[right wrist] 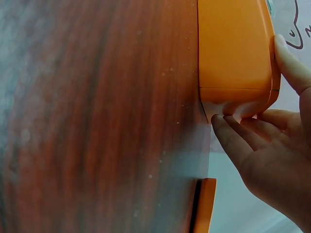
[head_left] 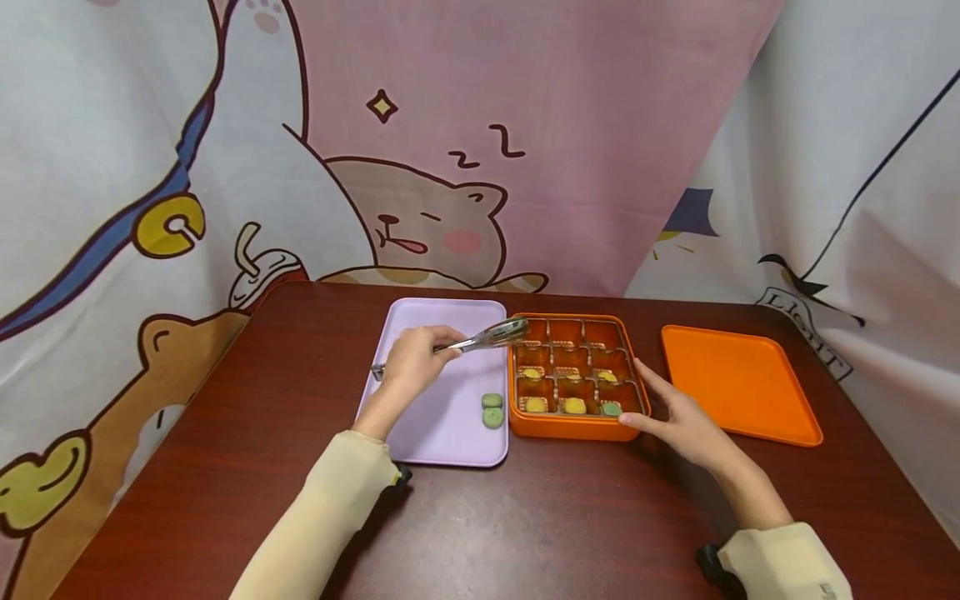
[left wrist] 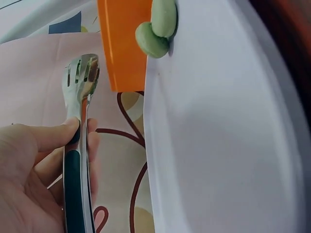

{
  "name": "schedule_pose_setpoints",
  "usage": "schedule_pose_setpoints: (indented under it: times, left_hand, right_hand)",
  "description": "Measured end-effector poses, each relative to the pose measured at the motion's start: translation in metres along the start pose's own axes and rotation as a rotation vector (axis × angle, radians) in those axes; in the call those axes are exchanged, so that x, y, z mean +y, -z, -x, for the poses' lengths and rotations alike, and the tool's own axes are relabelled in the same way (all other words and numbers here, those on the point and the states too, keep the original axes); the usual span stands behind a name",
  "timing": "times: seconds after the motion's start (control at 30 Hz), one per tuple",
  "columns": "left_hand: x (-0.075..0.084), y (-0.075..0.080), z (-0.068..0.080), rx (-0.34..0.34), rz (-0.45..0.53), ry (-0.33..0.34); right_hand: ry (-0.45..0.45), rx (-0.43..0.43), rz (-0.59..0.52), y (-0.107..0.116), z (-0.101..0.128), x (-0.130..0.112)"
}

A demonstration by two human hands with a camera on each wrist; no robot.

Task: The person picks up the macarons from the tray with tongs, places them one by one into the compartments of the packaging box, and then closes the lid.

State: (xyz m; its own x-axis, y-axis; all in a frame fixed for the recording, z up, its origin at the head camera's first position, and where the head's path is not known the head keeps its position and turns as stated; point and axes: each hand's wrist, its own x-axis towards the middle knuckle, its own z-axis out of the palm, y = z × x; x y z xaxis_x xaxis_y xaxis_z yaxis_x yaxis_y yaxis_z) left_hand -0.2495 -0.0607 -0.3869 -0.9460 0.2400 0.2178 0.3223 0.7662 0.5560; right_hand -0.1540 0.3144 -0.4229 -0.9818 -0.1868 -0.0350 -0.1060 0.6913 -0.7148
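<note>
My left hand [head_left: 414, 360] grips metal tongs [head_left: 491, 335], whose tips hang over the left back part of the orange box [head_left: 573, 427]. In the left wrist view, the tongs [left wrist: 73, 189] have dark green handle sides and slotted tips; whether they hold anything I cannot tell. Two small green pastries [head_left: 492, 417] lie touching at the right of the lilac tray [head_left: 442, 442]. In the box's divided insert, yellow pastries [head_left: 574, 406] sit in the middle and front rows, with a green pastry [head_left: 611, 409] at front right. My right hand [head_left: 686, 423] holds the box's right front corner, thumb at the rim, fingers along the side.
An orange lid [head_left: 738, 383] lies flat on the dark wooden table [head_left: 480, 525], right of the box. Tray and box stand side by side. Behind the table hangs a printed cloth [head_left: 585, 150] with cartoon animals.
</note>
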Motion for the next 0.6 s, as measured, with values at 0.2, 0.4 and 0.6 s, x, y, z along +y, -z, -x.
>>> schedule_pose_setpoints:
  times: [0.2,0.4,0.6]
  left_hand:
    - [0.006,-0.009,-0.008,0.025,-0.017,-0.002]
    - [0.012,-0.014,-0.014,0.048,-0.055,-0.007]
    - [0.018,-0.018,-0.016,0.063,-0.136,-0.037]
  right_hand:
    - [0.000,-0.003,-0.001,0.000,0.001,0.000]
    - [-0.007,-0.003,0.001,0.001,0.002,-0.002]
    - [-0.014,0.000,0.006,0.000,0.003,-0.002]
